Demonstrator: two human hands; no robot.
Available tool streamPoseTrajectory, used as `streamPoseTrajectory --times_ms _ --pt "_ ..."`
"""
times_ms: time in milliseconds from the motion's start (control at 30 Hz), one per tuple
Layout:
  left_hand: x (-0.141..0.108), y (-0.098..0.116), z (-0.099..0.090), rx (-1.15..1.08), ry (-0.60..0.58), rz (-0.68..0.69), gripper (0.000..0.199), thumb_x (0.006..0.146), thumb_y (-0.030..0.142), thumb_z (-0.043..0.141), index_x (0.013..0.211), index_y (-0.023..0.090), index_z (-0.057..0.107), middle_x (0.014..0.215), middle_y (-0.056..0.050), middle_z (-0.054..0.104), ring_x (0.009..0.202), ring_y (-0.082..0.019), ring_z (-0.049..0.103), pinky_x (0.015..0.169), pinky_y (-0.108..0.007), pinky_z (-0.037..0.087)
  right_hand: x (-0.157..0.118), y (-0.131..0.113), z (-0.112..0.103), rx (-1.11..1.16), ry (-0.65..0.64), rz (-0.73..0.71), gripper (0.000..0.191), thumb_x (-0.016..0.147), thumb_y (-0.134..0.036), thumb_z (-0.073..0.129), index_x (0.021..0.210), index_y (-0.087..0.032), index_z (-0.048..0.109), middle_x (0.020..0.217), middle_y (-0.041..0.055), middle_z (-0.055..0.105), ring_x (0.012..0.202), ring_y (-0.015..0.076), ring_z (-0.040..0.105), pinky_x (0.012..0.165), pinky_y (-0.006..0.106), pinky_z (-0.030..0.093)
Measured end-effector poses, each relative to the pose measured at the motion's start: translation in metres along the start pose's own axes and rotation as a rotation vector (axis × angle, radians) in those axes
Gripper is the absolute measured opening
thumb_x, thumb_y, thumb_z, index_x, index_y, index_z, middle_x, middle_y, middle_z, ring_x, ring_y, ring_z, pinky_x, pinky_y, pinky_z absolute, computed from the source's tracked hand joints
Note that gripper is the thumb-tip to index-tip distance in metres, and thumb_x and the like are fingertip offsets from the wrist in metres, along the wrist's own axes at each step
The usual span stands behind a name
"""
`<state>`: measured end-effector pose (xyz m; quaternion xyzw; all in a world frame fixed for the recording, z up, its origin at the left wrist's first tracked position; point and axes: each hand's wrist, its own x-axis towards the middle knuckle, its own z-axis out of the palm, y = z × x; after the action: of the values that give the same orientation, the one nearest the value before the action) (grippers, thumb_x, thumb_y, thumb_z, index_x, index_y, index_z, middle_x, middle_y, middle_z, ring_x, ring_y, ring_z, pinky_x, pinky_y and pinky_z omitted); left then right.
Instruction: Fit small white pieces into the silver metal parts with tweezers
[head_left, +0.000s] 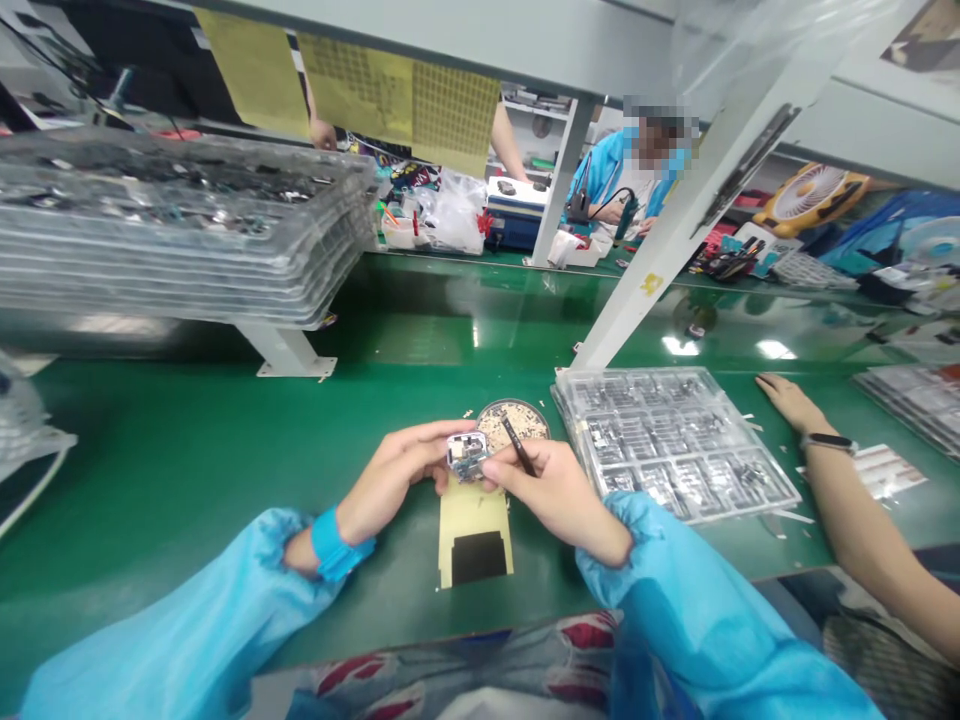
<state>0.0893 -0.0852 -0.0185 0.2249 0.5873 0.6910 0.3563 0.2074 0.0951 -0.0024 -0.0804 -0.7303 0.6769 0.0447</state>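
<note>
My left hand (397,470) is closed on a small electronic device (466,456) with a pale rim and an exposed circuit board inside. In my right hand (551,490) is a slim black tool, apparently tweezers (517,446), its wide end pointing up and its tip hidden. The right thumb and fingertips meet the device's lower right edge. Just behind the device sits a round dish (517,412) full of tiny beige pieces. Below the hands lies a yellow sheet (459,520) with a black rectangle (480,557) on it.
To the right stand stacked clear trays (675,440) of small parts. Another person's arm (847,520) rests on the green bench beyond them. More stacked trays (180,250) fill a raised shelf at left. A slanting white post (660,250) rises from the bench; a co-worker (619,180) sits opposite.
</note>
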Motion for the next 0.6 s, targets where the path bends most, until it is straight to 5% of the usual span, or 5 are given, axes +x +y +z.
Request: streamPoseTrajectory --times_ms 233,333,433,600 --pt "-0.009 0.002 0.001 0.082 -0.057 0.078 0.041 0.087 0.028 0.067 0.128 0.022 0.069 0.105 -0.005 0.075 0.077 -0.015 0.061 0.068 -0.021 0.051 0.0 0.008 0.007 -0.006 0.067 -0.019 0.024 0.085 -0.04 0.073 0.079 -0.016 0.076 0.078 0.0045 0.076 0.074 0.0166 0.068 0.073 0.03 0.052" --pt "-0.01 0.004 0.006 0.078 -0.06 0.085 0.044 0.087 0.029 0.068 0.131 0.024 0.067 0.118 -0.006 0.074 0.099 -0.021 0.069 0.076 -0.021 0.055 0.001 0.006 0.008 0.021 0.105 -0.032 0.025 0.085 -0.039 0.073 0.077 -0.016 0.075 0.076 0.0034 0.076 0.073 0.0158 0.067 0.074 0.029 0.051" --pt "-0.013 0.006 0.009 0.099 -0.026 0.11 0.046 0.086 0.032 0.072 0.131 0.024 0.067 0.131 -0.008 0.069 0.121 -0.028 0.064 0.095 -0.029 0.057 0.003 0.004 0.007 0.069 0.104 -0.042 0.024 0.085 -0.038 0.074 0.074 -0.016 0.074 0.076 0.0028 0.075 0.073 0.015 0.067 0.074 0.028 0.051" --pt "-0.022 0.006 0.005 0.322 0.091 0.16 0.053 0.077 0.047 0.079 0.125 0.028 0.07 0.127 -0.005 0.071 0.112 -0.033 0.07 0.096 -0.041 0.059 0.009 0.005 0.013 0.115 0.129 -0.068 0.028 0.082 -0.041 0.074 0.072 -0.015 0.073 0.073 0.0029 0.073 0.068 0.0148 0.064 0.069 0.027 0.052"
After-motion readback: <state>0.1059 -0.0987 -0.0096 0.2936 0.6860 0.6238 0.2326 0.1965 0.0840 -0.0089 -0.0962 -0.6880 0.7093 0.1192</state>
